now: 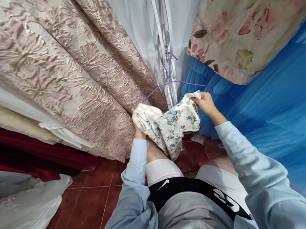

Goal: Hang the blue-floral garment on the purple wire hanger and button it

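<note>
A small white garment [170, 122] with blue and yellow flowers hangs stretched between my two hands. My right hand [207, 104] pinches its upper right corner, just under the free right end of a purple hanger [167, 80]. My left hand [140, 133] grips the left side of the garment, its fingers mostly hidden by the cloth. The hanger's left arm runs down to the garment's left shoulder; whether it is inside the cloth I cannot tell. The hanger's hook is up at a white metal rack [169, 31].
A pink embossed curtain-like fabric [89, 73] hangs close on the left, with dark red cloth [29, 151] and pale cloth [24, 210] lower down. Blue tulle [277, 97] and a floral fabric [241, 31] hang on the right. The floor [91, 203] has red tiles.
</note>
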The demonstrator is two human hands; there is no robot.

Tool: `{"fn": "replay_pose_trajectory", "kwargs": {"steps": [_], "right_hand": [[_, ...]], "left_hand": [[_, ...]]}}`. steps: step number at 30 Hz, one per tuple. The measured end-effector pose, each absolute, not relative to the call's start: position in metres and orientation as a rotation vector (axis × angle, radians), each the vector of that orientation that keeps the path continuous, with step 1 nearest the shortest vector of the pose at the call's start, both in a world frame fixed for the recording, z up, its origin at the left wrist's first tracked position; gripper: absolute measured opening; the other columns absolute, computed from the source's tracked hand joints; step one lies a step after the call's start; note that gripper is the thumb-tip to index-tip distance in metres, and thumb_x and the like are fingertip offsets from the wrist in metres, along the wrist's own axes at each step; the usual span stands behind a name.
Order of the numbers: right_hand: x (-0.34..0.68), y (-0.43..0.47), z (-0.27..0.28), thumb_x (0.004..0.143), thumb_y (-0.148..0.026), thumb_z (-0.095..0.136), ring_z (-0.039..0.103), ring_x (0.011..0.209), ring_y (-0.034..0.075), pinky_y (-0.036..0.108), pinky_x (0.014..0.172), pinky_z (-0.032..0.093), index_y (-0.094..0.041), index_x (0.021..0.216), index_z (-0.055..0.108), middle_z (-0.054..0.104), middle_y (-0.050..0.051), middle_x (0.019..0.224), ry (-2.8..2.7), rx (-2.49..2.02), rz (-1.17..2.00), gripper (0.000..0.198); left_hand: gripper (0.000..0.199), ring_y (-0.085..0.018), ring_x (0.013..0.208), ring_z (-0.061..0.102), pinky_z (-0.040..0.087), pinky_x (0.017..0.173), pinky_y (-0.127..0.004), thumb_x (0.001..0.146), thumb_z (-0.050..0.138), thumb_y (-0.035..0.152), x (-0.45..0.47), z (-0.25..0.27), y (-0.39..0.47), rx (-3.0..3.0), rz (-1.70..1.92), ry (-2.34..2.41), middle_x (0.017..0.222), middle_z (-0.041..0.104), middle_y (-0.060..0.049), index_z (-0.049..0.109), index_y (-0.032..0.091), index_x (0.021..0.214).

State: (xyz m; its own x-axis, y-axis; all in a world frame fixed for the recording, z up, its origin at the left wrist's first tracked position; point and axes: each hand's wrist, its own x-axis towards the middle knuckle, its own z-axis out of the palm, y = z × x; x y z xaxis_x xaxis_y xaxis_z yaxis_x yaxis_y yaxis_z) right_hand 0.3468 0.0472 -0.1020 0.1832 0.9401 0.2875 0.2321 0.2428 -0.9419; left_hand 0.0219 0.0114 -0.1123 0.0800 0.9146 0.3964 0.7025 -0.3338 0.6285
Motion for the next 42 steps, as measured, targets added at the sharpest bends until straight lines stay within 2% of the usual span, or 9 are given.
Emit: {"fn": "replay_pose_trajectory", "kwargs": {"steps": [4, 7, 14, 20, 27, 32, 37, 39, 42], "right_hand": [[0.341, 0.046, -0.107, 0.067, -0.035, 0.066, 0.037, 0.059, 0.012, 0.028, 0.057, 0.028, -0.02, 0.057, 0.051, 0.045, -0.003, 0.057, -1.312, -1.275, 0.753, 0.024], [0.339, 0.045, -0.109, 0.066, -0.036, 0.067, 0.036, 0.058, 0.012, 0.027, 0.056, 0.027, -0.02, 0.058, 0.053, 0.045, -0.004, 0.057, -1.28, -1.256, 0.803, 0.023], [0.336, 0.037, -0.104, 0.064, -0.046, 0.074, 0.042, 0.058, 0.013, 0.028, 0.057, 0.032, -0.019, 0.064, 0.061, 0.052, -0.002, 0.06, -1.317, -1.193, 0.918, 0.03], [0.331, 0.034, -0.103, 0.068, -0.044, 0.071, 0.042, 0.057, 0.013, 0.027, 0.055, 0.031, -0.019, 0.062, 0.058, 0.051, -0.002, 0.057, -1.355, -1.21, 0.847, 0.03], [0.322, 0.026, -0.106, 0.078, -0.037, 0.062, 0.05, 0.063, 0.016, 0.029, 0.061, 0.034, -0.019, 0.067, 0.06, 0.06, 0.0, 0.065, -1.474, -1.229, 0.724, 0.022], [0.327, -0.005, -0.105, 0.084, -0.031, 0.057, 0.063, 0.082, 0.022, 0.034, 0.076, 0.047, -0.021, 0.089, 0.072, 0.07, 0.004, 0.086, -1.416, -1.114, 0.532, 0.02], [0.376, -0.009, -0.107, 0.084, -0.033, 0.058, 0.061, 0.115, 0.029, 0.043, 0.099, 0.047, -0.022, 0.097, 0.075, 0.067, 0.011, 0.113, -1.08, -1.198, 0.097, 0.025], [0.397, 0.005, -0.105, 0.083, -0.036, 0.059, 0.062, 0.116, 0.03, 0.044, 0.096, 0.049, -0.022, 0.098, 0.075, 0.068, 0.011, 0.113, -1.087, -1.21, 0.189, 0.026], [0.415, 0.032, -0.095, 0.082, -0.041, 0.063, 0.068, 0.091, 0.028, 0.04, 0.079, 0.054, -0.021, 0.091, 0.075, 0.072, 0.008, 0.088, -1.185, -1.155, 0.559, 0.025]], "left_hand": [[0.044, -0.021, 0.114, 0.071, 0.056, 0.101, -0.034, 0.102, 0.049, 0.053, 0.031, -0.105, -0.005, 1.239, 1.741, 0.94, 0.114, 0.076, -0.009, 0.069, 0.021, 0.124], [0.054, -0.024, 0.119, 0.068, 0.051, 0.108, -0.037, 0.096, 0.055, 0.062, 0.025, -0.107, -0.017, 1.25, 1.806, 1.061, 0.124, 0.072, -0.012, 0.065, 0.023, 0.133], [0.076, -0.027, 0.114, 0.069, 0.052, 0.105, -0.04, 0.098, 0.028, 0.076, -0.031, -0.103, 0.002, 1.732, 1.725, 1.523, 0.114, 0.074, -0.016, 0.072, 0.015, 0.112], [0.073, -0.025, 0.088, 0.07, 0.057, 0.088, -0.039, 0.085, 0.045, 0.086, -0.066, -0.069, 0.054, 1.816, 1.601, 1.454, 0.086, 0.073, -0.011, 0.07, 0.017, 0.085], [0.056, -0.02, 0.075, 0.063, 0.05, 0.074, -0.03, 0.098, 0.046, 0.064, -0.014, 0.003, 0.076, 2.39, 1.055, 1.296, 0.076, 0.07, -0.006, 0.07, 0.016, 0.082], [0.032, -0.019, 0.084, 0.065, 0.047, 0.08, -0.027, 0.1, 0.052, 0.044, 0.03, 0.005, 0.068, 2.49, 1.297, 1.37, 0.092, 0.073, -0.005, 0.072, 0.018, 0.101], [0.033, -0.017, 0.075, 0.062, 0.047, 0.079, -0.029, 0.098, 0.057, 0.045, 0.025, -0.011, 0.071, 2.499, 1.401, 1.406, 0.08, 0.07, -0.003, 0.07, 0.019, 0.083], [0.035, -0.018, 0.077, 0.063, 0.047, 0.081, -0.03, 0.099, 0.055, 0.046, 0.021, -0.013, 0.073, 2.522, 1.367, 1.388, 0.082, 0.071, -0.004, 0.07, 0.02, 0.082], [0.034, -0.019, 0.082, 0.065, 0.048, 0.083, -0.031, 0.1, 0.054, 0.045, 0.017, -0.015, 0.076, 2.542, 1.326, 1.34, 0.087, 0.073, -0.006, 0.071, 0.02, 0.085]]}}
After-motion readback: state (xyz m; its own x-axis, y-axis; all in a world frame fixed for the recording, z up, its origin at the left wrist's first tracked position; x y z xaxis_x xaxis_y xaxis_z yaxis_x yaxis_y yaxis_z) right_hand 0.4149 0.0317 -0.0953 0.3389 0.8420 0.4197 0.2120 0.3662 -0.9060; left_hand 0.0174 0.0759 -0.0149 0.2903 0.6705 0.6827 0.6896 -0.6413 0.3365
